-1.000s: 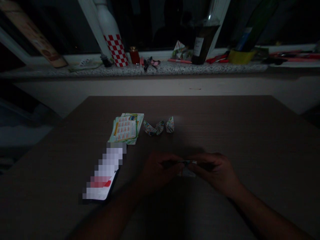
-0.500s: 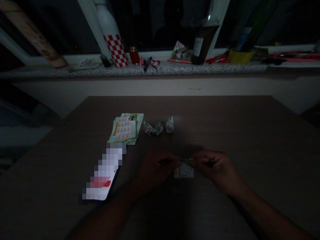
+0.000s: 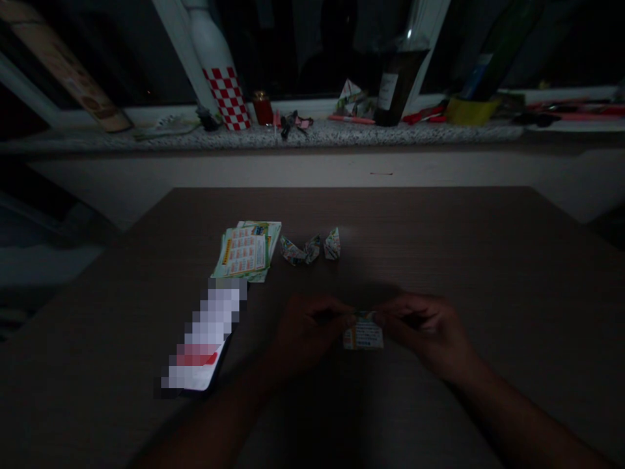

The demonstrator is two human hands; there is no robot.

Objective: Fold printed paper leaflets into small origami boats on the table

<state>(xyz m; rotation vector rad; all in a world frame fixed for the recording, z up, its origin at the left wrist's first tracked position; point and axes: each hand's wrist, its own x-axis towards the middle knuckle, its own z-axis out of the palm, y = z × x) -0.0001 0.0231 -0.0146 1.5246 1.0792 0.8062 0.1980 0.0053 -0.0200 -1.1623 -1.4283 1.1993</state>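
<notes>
A small printed paper [image 3: 363,333] hangs between both my hands just above the brown table [image 3: 439,234]. My left hand [image 3: 307,332] pinches its upper left corner. My right hand [image 3: 424,329] pinches the upper right corner. The scene is very dark, so the fingers show only as silhouettes. A stack of printed paper sheets [image 3: 247,251] lies farther back on the left. Beside that stack sit two small folded paper figures [image 3: 312,247].
A lit phone [image 3: 202,342] lies on the table left of my left forearm. Beyond the table runs a granite windowsill [image 3: 273,135] with a red-checked white bottle [image 3: 219,71], a dark wine bottle [image 3: 398,81], a small red jar [image 3: 262,107], pens and clutter.
The paper was held as a thin edge-on strip between my fingers. It has since unfolded downward and now shows its printed face. Both hands stayed in place.
</notes>
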